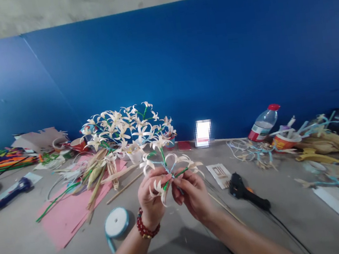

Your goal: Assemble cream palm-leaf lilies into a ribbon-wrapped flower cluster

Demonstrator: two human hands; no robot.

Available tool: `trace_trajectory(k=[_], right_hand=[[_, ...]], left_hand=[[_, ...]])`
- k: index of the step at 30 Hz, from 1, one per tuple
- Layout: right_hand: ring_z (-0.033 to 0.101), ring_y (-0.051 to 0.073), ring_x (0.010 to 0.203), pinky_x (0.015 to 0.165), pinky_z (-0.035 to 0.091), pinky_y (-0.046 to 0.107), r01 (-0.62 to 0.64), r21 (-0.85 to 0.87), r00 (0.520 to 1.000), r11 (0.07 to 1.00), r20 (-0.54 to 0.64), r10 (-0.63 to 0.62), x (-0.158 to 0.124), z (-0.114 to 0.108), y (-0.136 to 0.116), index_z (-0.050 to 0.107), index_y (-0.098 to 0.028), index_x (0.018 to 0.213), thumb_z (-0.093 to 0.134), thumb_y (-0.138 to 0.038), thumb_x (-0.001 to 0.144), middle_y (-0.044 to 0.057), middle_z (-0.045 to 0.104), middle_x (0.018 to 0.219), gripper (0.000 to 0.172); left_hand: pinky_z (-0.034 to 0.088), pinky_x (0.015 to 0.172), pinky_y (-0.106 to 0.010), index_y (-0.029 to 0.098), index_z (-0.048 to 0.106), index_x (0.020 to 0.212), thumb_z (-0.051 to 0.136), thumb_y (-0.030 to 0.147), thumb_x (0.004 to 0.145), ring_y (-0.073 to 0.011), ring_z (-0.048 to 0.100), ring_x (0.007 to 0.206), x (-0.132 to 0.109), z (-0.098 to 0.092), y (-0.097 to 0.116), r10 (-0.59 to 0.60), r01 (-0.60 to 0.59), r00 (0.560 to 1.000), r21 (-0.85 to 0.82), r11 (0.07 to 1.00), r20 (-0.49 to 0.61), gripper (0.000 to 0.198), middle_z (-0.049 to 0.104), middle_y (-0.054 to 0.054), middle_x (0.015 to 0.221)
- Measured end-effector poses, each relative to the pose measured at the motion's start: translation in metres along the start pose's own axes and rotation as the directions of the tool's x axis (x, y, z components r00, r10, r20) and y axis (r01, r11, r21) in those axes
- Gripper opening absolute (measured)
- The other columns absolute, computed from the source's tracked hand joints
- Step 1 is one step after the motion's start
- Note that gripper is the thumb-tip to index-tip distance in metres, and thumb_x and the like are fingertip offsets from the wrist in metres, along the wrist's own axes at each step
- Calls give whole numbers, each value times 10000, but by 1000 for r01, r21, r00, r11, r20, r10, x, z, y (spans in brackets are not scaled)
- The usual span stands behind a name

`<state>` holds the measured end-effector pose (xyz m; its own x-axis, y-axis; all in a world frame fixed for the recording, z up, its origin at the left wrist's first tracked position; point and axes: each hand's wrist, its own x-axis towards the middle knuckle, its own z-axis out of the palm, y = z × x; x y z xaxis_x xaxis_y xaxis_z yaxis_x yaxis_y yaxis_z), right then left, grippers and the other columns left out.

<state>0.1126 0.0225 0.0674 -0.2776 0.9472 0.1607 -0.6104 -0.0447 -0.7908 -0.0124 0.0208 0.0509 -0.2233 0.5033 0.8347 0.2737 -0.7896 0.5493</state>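
Note:
Between both hands is a handmade flower stem (163, 157) with pale, curled petals and green-wrapped branches. My left hand (151, 194), with a red bead bracelet at the wrist, pinches the stem at the joint of its branches. Fingers of my right hand (193, 190) close on the same joint from the other side; the lower end of the stem is mostly hidden by them. Behind stands a bunch of similar white flowers (122, 125) in a white cup (135, 153). A roll of light-blue ribbon (116, 222) lies left of my left wrist.
Right of my hands lies a black glue gun (248, 193) with its cord. Pink paper (57, 225) and dried husks (96, 176) lie on the left, with a blue tool (12, 192) beyond. A tilted bottle (263, 125) and a heap of husks (324, 144) are at right.

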Motion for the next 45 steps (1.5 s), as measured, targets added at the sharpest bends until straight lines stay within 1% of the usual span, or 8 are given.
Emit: trace_trajectory(k=[7,13,17,20,26,31,36,45], right_hand=[[435,61,374,366,380,170,16,-8,1000,1000,-9,-16,3,-3,4,584,-173,696,778,-330,759,-53,565,474,257],[496,77,393,376,398,173,48,-28,999,998,7,-48,8,-8,0,604,-169,698,799,-320,736,-38,598,480,251],[486,75,364,361,380,174,23,-28,999,999,47,-22,9,-9,-1,589,-170,689,808,-320,726,-30,609,470,268],[477,66,360,361,373,167,3,-28,997,1000,71,-1,9,-9,-1,582,-166,668,810,-323,729,-29,603,470,284],[490,71,363,359,377,166,-15,-31,995,999,96,18,8,-10,0,575,-172,681,818,-336,724,-32,604,472,297],[487,68,367,363,380,163,-23,-29,993,999,113,26,7,-10,0,576,-170,686,819,-322,723,-35,600,475,288],[480,64,364,365,374,161,-26,-27,993,999,115,29,6,-9,0,571,-170,682,812,-324,733,-36,597,468,291],[476,62,364,369,395,165,-20,-16,999,1000,46,21,8,-9,8,570,-172,677,819,-340,719,-38,604,473,304]], left_hand=[[540,750,-349,235,762,911,689,185,833,-226,688,828,1,2,3,5,-5,1000,12,1000,0,118,731,-62,868],[540,769,-305,213,714,936,723,223,818,-210,686,856,4,10,6,-251,237,967,-193,952,-49,119,725,-67,938],[519,653,-230,217,709,942,733,295,818,-141,648,713,14,11,8,-456,397,889,-430,811,-39,148,711,-27,857],[496,620,-201,215,722,958,777,284,773,-121,630,701,21,7,9,-527,466,850,-493,734,19,204,709,-22,877],[491,609,-212,196,721,877,770,305,779,-121,605,667,27,3,10,-551,508,832,-485,712,62,154,678,-9,798],[502,722,-240,184,718,811,786,238,752,-153,629,773,31,0,7,-505,471,862,-449,760,48,105,684,-20,819],[507,721,-265,179,722,778,770,249,753,-177,646,774,33,-3,5,-471,455,880,-400,795,65,88,699,-38,822],[526,807,-298,239,717,778,807,224,719,-197,657,895,28,5,2,-393,331,917,-427,841,-63,108,707,-25,871]])
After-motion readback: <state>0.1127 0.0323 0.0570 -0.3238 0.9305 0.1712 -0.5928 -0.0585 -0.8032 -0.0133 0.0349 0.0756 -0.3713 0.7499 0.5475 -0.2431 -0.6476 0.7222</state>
